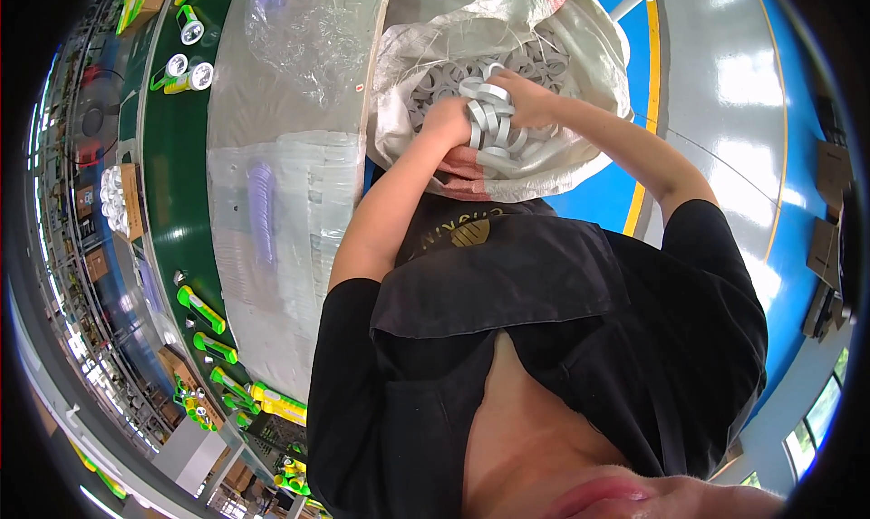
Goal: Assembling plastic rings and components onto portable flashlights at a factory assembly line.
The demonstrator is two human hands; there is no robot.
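Observation:
A big white woven sack [598, 75] stands wide at the mouth, with many grey-white plastic rings [444, 77] inside it. Between my hands is a cluster of white rings [489, 113], lifted a little above the pile. My left hand [449, 122] is closed against the cluster's left side, slightly blurred, its fingertips hidden by the rings. From the right, my right hand [528, 99] grips the same cluster, with its fingers bent around the upper rings.
Left of the sack is a workbench [272, 111] covered with clear plastic film and purple-tinted wrapped parts [261, 202]. Beyond it runs a green conveyor belt [177, 202] carrying green-and-yellow flashlights [201, 309]. A cardboard box of white parts [131, 202] stands on its far side.

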